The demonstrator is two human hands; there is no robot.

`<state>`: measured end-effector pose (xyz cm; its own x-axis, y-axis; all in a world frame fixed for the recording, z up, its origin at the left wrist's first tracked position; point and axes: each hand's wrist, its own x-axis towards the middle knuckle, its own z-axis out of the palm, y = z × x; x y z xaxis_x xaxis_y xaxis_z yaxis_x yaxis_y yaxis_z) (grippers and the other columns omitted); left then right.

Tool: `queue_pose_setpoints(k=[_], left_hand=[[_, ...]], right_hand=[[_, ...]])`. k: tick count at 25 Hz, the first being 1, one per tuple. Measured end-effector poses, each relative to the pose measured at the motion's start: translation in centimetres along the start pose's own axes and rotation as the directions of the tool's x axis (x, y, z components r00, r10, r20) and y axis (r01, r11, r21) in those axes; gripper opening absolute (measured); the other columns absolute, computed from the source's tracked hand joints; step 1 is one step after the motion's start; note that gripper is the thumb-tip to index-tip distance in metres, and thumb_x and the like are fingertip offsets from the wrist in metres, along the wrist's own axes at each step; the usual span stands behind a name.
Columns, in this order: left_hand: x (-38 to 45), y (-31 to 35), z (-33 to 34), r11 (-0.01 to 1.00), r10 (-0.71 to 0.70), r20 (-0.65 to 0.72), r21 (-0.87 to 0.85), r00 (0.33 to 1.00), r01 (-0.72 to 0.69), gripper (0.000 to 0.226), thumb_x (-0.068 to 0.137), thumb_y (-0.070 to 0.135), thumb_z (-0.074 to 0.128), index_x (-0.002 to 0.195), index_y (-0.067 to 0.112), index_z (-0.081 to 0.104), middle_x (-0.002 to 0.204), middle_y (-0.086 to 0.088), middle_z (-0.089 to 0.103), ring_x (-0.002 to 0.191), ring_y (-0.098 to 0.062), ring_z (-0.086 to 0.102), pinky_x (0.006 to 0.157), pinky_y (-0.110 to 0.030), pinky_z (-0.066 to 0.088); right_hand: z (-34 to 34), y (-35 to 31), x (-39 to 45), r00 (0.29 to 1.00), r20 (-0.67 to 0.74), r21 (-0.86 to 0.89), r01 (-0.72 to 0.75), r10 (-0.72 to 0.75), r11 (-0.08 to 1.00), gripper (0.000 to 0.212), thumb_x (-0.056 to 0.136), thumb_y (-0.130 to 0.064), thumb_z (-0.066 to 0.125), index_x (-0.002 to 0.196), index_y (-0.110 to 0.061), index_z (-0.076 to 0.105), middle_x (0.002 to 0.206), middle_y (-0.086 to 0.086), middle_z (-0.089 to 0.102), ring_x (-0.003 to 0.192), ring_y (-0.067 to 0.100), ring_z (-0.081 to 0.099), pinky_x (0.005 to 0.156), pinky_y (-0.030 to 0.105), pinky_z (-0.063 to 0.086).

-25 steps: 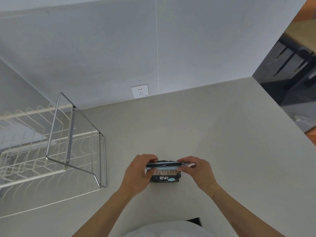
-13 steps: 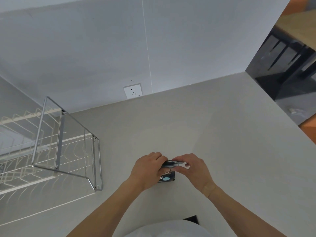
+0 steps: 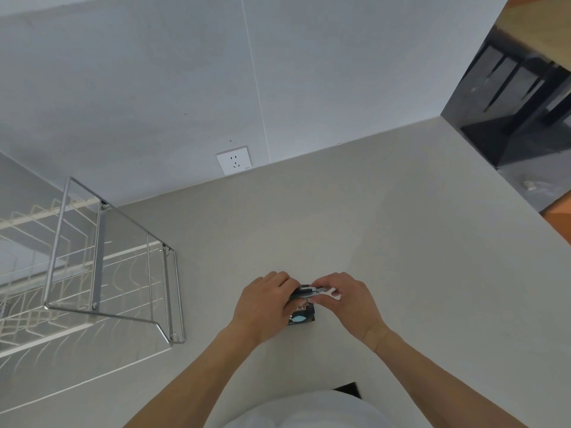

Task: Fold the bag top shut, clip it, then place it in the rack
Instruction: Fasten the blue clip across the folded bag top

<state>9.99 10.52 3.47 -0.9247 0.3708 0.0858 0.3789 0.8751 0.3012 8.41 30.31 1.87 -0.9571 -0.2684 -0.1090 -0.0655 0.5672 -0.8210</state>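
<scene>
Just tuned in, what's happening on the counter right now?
A person is working a small dark bag standing on the pale counter. The left hand grips the bag's folded top, while the right hand holds a clip along that fold. Whether the clip is fully closed cannot be seen. The wire rack stands to the left, apart from the bag, which is not yet in it.

left hand (image 3: 262, 304) covers most of the small dark bag (image 3: 304, 316); its print is too small to read. wire rack (image 3: 92, 273) runs off the left edge.
</scene>
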Motion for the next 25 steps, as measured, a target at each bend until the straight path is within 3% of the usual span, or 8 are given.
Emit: queue_pose_setpoints(k=[7,15,19,25], left_hand=[[-0.1,0.1,0.0,1.0,-0.006,0.007,0.01,1.0,0.006,0.012,0.085,0.03,0.066,0.094,0.022,0.065,0.086,0.007,0.068,0.072,-0.017,0.06,0.057,-0.029,0.049],[-0.1,0.2,0.2,1.0,0.003,-0.005,0.009,1.0,-0.003,0.012,0.082,0.026,0.07,0.092,0.021,0.066,0.084,0.007,0.07,0.071,-0.017,0.062,0.061,-0.029,0.047],[-0.3,-0.2,0.2,1.0,0.021,0.005,0.01,1.0,-0.021,0.01,0.084,0.027,0.065,0.093,0.021,0.064,0.086,0.007,0.069,0.072,-0.017,0.062,0.062,-0.029,0.047],[-0.1,-0.2,0.0,0.998,0.06,0.007,0.005,0.998,-0.06,0.012,0.089,0.033,0.062,0.093,0.022,0.065,0.085,0.008,0.068,0.071,-0.017,0.061,0.063,-0.029,0.046]], right_hand=[[0.0,0.1,0.0,1.0,-0.014,-0.02,0.023,-0.024,1.0,0.014,0.078,-0.03,0.076,0.09,-0.027,0.071,0.079,-0.029,0.055,0.078,-0.004,0.054,0.069,0.011,0.044],[0.6,0.3,0.1,0.998,-0.039,-0.081,0.05,-0.053,0.996,0.011,0.081,-0.029,0.073,0.09,-0.022,0.072,0.081,-0.025,0.053,0.077,-0.006,0.051,0.068,0.006,0.04],[1.3,0.4,-0.1,0.996,-0.044,-0.097,0.071,-0.075,0.993,0.01,0.084,-0.026,0.07,0.092,-0.02,0.07,0.085,-0.018,0.056,0.081,0.0,0.049,0.071,0.007,0.039],[0.1,0.5,0.5,0.996,0.083,-0.045,0.029,-0.026,0.999,0.013,0.083,-0.037,0.07,0.091,-0.028,0.069,0.088,-0.015,0.066,0.085,-0.001,0.054,0.075,0.017,0.045]])
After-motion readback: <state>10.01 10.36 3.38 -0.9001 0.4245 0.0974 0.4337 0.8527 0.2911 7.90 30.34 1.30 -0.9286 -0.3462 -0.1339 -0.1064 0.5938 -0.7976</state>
